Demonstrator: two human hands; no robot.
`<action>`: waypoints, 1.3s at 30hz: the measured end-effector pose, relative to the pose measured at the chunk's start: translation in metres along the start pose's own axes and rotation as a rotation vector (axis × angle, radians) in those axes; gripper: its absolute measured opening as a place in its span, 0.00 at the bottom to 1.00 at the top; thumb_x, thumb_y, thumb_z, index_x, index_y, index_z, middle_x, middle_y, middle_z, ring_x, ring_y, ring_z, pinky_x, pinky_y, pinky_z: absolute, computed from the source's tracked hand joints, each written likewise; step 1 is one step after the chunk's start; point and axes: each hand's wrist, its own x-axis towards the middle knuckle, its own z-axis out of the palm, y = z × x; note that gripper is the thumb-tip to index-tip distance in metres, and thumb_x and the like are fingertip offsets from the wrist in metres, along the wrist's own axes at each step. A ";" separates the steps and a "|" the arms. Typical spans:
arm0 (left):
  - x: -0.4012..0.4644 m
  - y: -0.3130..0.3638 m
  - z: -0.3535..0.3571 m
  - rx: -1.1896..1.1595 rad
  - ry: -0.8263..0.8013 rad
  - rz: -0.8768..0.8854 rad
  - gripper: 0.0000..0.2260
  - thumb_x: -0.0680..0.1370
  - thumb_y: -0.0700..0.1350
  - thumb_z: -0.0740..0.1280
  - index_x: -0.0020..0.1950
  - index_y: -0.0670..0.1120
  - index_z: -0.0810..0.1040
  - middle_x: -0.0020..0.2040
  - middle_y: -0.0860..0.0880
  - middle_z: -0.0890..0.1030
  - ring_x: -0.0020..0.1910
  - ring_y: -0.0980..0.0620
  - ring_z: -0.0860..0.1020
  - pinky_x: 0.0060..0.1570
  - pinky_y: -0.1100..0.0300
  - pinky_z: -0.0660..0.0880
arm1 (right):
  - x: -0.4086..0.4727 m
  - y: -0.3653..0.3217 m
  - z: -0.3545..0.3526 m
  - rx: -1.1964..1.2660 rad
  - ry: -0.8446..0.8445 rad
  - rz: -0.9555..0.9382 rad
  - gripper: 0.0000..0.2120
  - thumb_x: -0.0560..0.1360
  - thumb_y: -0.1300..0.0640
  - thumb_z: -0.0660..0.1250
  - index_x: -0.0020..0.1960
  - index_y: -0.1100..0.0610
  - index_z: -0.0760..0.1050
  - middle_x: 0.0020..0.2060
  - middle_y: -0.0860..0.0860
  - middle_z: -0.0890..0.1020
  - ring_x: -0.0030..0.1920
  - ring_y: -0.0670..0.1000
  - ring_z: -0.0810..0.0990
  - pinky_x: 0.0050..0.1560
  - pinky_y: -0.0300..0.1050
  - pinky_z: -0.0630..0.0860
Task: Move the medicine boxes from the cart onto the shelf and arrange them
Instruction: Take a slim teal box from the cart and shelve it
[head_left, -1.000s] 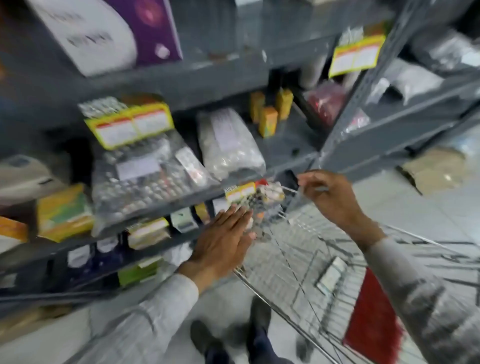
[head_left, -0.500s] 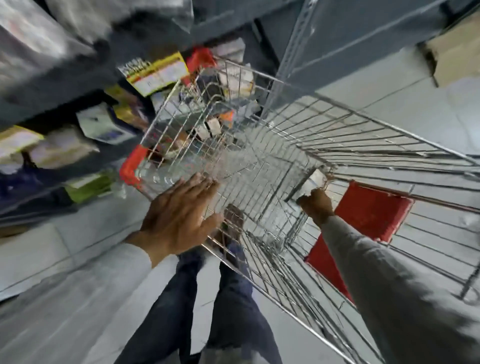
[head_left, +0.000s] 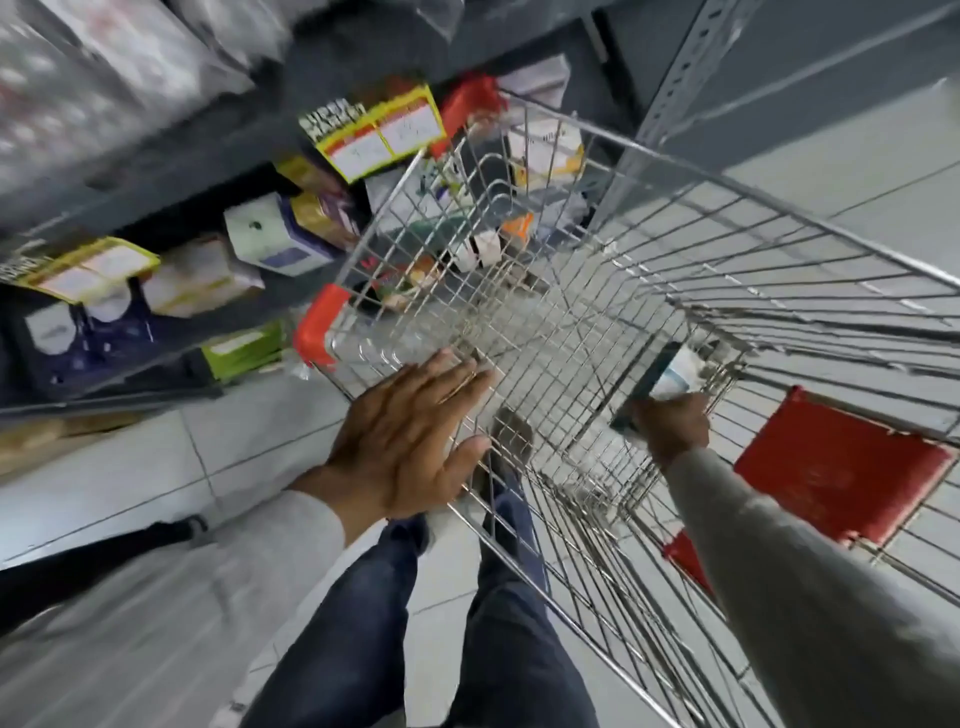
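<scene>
I look down into a wire shopping cart (head_left: 753, 171) parked against a grey metal shelf (head_left: 171, 171). My right hand (head_left: 672, 423) reaches deep inside the basket and is closed on a white and dark green medicine box (head_left: 670, 371) lying on the cart's floor. My left hand (head_left: 410, 441) rests flat, fingers spread, on the cart's near rim and holds nothing. Beyond the cart's far wire wall, several small boxes (head_left: 485, 249) show, blurred.
The shelf at left holds several boxes, plastic-wrapped packs and yellow price tags (head_left: 379, 130). A red plastic flap (head_left: 841, 462) hangs at the cart's right end, and red corner bumpers (head_left: 319, 325) sit on its rim. My legs (head_left: 467, 623) stand beside the cart on a tiled floor.
My view has swung down from the shelf into the cart. My right hand dropped from the cart's rim into the basket and closed on the box. My left hand stays on the rim.
</scene>
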 end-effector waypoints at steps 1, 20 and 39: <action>-0.001 0.001 -0.002 -0.007 -0.020 -0.007 0.32 0.79 0.62 0.53 0.82 0.53 0.59 0.81 0.49 0.65 0.81 0.49 0.58 0.76 0.44 0.60 | -0.018 -0.005 -0.003 -0.003 -0.012 -0.071 0.30 0.73 0.39 0.72 0.63 0.59 0.70 0.49 0.53 0.84 0.43 0.54 0.86 0.41 0.51 0.85; -0.125 0.019 -0.325 -0.192 1.041 0.144 0.18 0.82 0.50 0.65 0.71 0.49 0.77 0.72 0.53 0.77 0.75 0.58 0.69 0.75 0.66 0.60 | -0.415 -0.255 -0.204 0.365 0.255 -1.175 0.31 0.64 0.56 0.79 0.63 0.43 0.72 0.45 0.42 0.84 0.44 0.48 0.84 0.46 0.50 0.79; -0.193 -0.122 -0.413 0.136 1.115 -0.357 0.30 0.83 0.59 0.45 0.74 0.44 0.74 0.73 0.44 0.76 0.75 0.48 0.71 0.76 0.53 0.58 | -0.520 -0.466 -0.200 0.318 0.353 -1.427 0.30 0.69 0.55 0.80 0.63 0.52 0.65 0.61 0.53 0.82 0.59 0.56 0.81 0.48 0.46 0.78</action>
